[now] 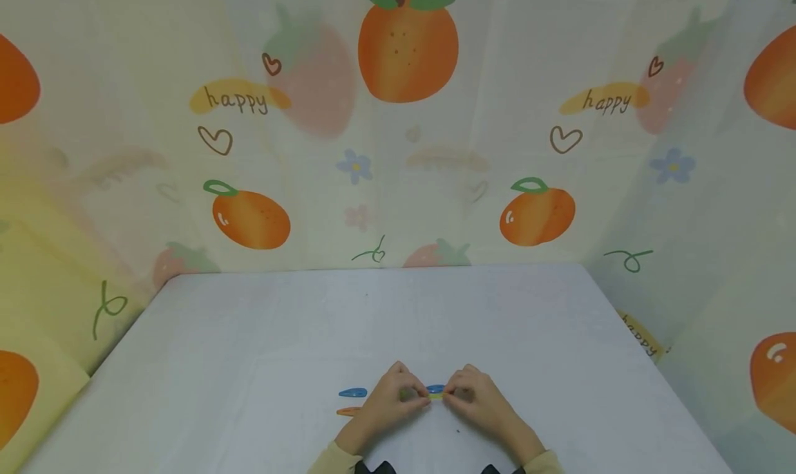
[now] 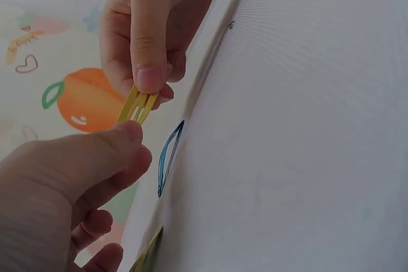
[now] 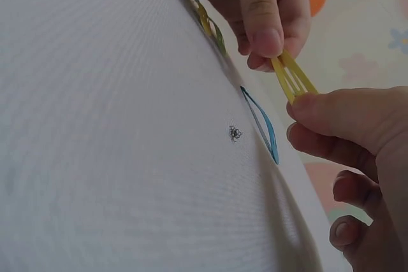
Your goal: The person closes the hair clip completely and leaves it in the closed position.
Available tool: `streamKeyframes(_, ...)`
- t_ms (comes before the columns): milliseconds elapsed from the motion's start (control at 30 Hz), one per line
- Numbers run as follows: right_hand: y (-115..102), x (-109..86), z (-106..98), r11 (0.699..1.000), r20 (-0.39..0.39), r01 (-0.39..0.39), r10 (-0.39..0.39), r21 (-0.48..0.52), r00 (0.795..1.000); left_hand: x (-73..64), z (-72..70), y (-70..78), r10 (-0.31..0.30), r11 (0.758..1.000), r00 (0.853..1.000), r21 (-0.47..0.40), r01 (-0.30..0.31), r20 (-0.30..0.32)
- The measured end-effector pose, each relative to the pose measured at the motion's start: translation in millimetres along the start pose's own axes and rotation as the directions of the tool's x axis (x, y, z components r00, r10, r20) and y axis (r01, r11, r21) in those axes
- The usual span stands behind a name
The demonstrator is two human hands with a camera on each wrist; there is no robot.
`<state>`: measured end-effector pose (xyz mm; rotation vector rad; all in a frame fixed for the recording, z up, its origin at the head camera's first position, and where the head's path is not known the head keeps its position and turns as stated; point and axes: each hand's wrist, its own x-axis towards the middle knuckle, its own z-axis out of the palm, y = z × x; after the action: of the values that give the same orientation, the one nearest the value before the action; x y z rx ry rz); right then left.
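Observation:
A yellow snap hair clip [image 2: 138, 103] is held between both hands, raised over the table. My left hand [image 1: 396, 396] pinches one end of it between thumb and forefinger. The other end is gripped by the thumb and fingers of my right hand [image 1: 477, 396]. In the right wrist view the clip [image 3: 294, 78] shows its slotted middle, its ends covered by the fingertips. Just beyond the hands, a blue hair clip [image 1: 435, 389] lies on the white tabletop; the right wrist view shows this blue clip [image 3: 270, 133] below the held one.
Left of my left hand lie another blue hair clip [image 1: 353, 392] and an orange one [image 1: 348, 411], partly hidden by the forearm. Olive-green clips [image 3: 204, 17] show in the right wrist view. A small dark mark [image 3: 235, 133] is on the white table [image 1: 298, 329]. Fruit-print cloth [image 1: 398, 184] hangs behind.

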<state>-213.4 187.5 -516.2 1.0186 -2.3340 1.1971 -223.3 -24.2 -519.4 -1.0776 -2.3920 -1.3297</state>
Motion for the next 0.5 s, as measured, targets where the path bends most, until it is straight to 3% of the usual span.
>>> streamKeyframes(300,-5,0.0,-2,0.998,0.027,0.023,-0.024,0.051,0.999,-1.5,0.4,-2.3,0.036,0.999,0.999,-0.014,-0.035,0.041)
streamKeyframes(500,-29,9.1,-15,0.992,0.069,-0.017,0.009,0.125,0.998,-0.8,-1.3,-0.3,0.019,0.999,0.998,-0.041,-0.016,0.067)
